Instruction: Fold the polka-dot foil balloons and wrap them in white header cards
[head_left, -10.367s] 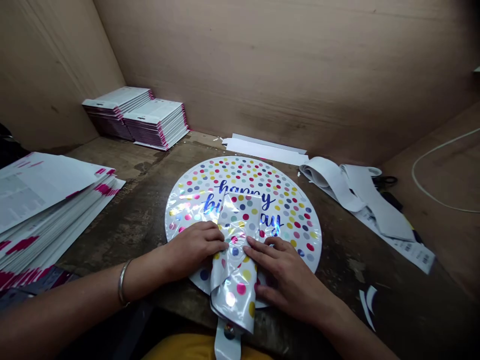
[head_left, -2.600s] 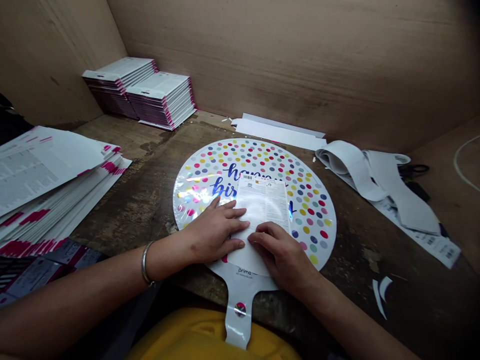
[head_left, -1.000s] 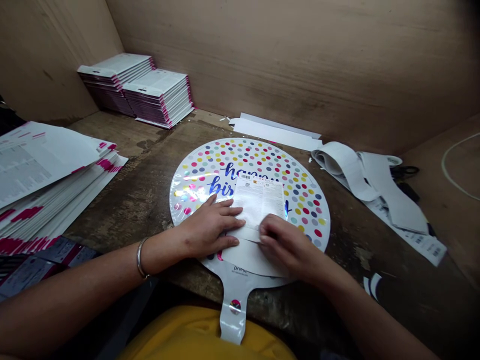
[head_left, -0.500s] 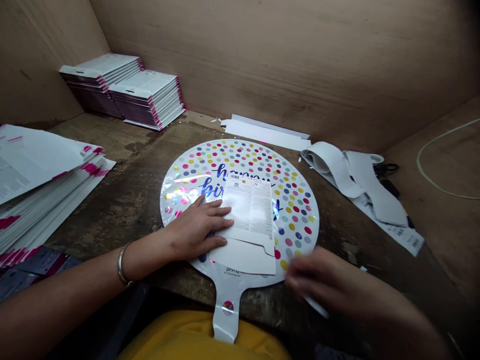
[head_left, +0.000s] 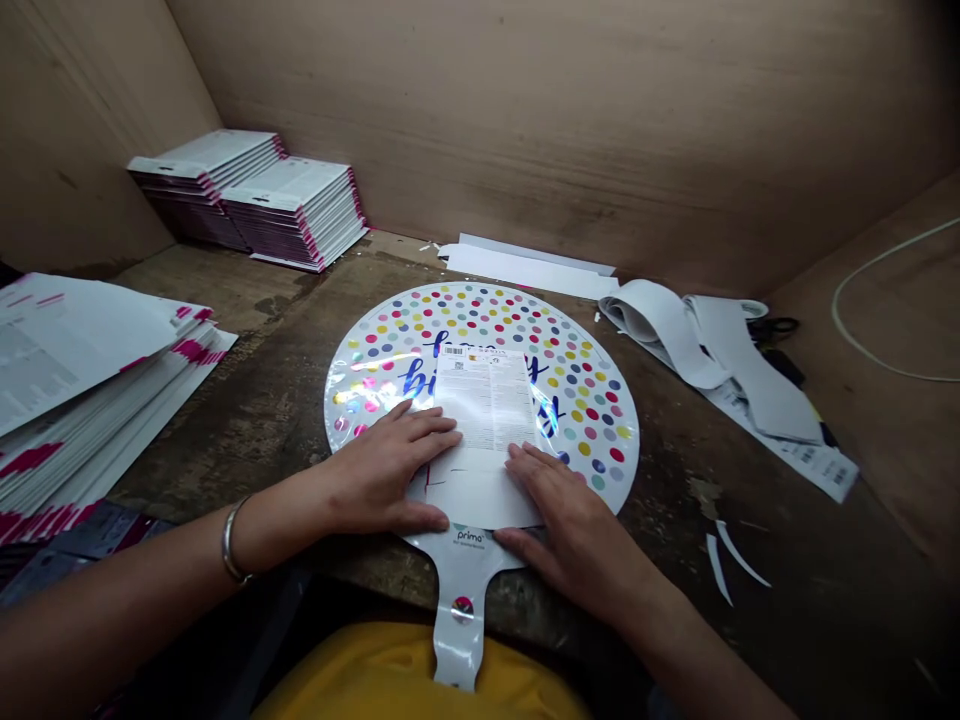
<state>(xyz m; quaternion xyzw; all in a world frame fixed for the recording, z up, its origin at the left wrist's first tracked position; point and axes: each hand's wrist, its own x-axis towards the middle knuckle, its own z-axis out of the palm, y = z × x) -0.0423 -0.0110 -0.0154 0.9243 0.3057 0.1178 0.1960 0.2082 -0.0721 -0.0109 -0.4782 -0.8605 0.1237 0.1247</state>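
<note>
A flat foil balloon (head_left: 592,375) with coloured dots and blue "happy birthday" lettering lies on the table, its tail pointing toward me. On its middle rests a white printed card packet (head_left: 480,490) with a barcode and small text. My left hand (head_left: 394,460) lies on the packet's left edge, fingers stretched out and thumb near the lower corner. Along the right edge, my right hand (head_left: 562,510) lies with fingers extended, its thumb near the packet's bottom edge. The packet hides part of the lettering.
Stacked printed packets (head_left: 292,205) stand at the back left, and a larger pile (head_left: 105,390) is at the near left. Folded white paper (head_left: 532,268) lies along the back wall. Label strips (head_left: 667,335) curl at right beside scissors (head_left: 776,327). Two thin white strips (head_left: 718,570) lie near right.
My right hand has moved left from beside the balloon onto the packet's right edge. The packet has shifted slightly left and straightened. Two thin white strips now show on the table at right.
</note>
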